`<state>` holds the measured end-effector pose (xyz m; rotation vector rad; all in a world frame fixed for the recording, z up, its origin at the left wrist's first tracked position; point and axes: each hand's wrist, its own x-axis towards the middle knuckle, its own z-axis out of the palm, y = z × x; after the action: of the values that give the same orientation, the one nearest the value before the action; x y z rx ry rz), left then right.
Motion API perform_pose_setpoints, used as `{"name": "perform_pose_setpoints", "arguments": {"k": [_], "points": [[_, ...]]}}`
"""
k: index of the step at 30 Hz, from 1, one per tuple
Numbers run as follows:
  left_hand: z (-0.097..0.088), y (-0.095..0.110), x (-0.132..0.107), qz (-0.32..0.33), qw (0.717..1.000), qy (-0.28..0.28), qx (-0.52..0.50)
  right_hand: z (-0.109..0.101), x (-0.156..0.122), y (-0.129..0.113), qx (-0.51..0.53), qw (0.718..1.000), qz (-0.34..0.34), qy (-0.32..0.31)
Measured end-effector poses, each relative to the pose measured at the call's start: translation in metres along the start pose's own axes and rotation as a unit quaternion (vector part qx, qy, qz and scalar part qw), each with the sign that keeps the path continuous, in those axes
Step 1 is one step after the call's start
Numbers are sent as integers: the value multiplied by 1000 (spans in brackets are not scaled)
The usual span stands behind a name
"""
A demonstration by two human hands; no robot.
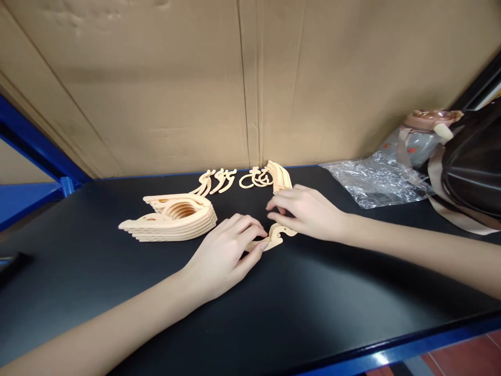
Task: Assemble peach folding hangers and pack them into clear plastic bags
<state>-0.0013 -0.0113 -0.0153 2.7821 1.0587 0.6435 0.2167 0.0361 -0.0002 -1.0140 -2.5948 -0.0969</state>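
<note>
Both hands meet over a small peach plastic hanger piece (pixel 274 236) lying on the black tabletop (pixel 313 303). My left hand (pixel 225 250) rests palm down, its fingers curled and pinching the piece's left end. My right hand (pixel 307 211) comes in from the right, its fingertips pressed on the piece's upper edge. To the left lies a stack of folded peach hangers (pixel 172 219). Behind the hands lie loose peach hooks (pixel 217 180) and another small stack of hanger parts (pixel 279 175).
A cardboard sheet (pixel 250 78) stands as a back wall. A crumpled clear plastic bag (pixel 376 180) lies at the right rear, beside a dark bag (pixel 473 167) and a pink-lidded bottle (pixel 426 128). Blue shelf framing (pixel 35 151) runs along the left side and the front edge.
</note>
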Motion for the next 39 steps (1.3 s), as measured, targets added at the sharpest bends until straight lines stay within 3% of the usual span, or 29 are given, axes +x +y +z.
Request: {"name": "perform_pose_setpoints", "arguments": {"k": [4,9,15,20,24,28,34,39], "points": [[-3,1,0,-1,1000,-6,-10,3,56,10,-153,987,-50,2],[-1,0,-2,-6,1000,-3,-22,19,114,38,-227,972,-66,-13],[4,-4,-5,2,999,9,-43,34,141,48,-279,950,-129,-49],[2,-3,-4,-1,999,10,-45,20,147,36,-307,935,-170,-45],[-1,-1,-4,-5,999,0,-40,-8,133,21,-331,927,-175,-3],[0,-1,-2,-8,999,-6,-32,-29,90,9,-325,936,-137,11],[1,-2,0,-1,1000,3,-16,-31,11,20,-224,973,-50,-12],[2,-1,0,1,1000,8,-16,-32,-26,40,-162,986,-23,-28]]}}
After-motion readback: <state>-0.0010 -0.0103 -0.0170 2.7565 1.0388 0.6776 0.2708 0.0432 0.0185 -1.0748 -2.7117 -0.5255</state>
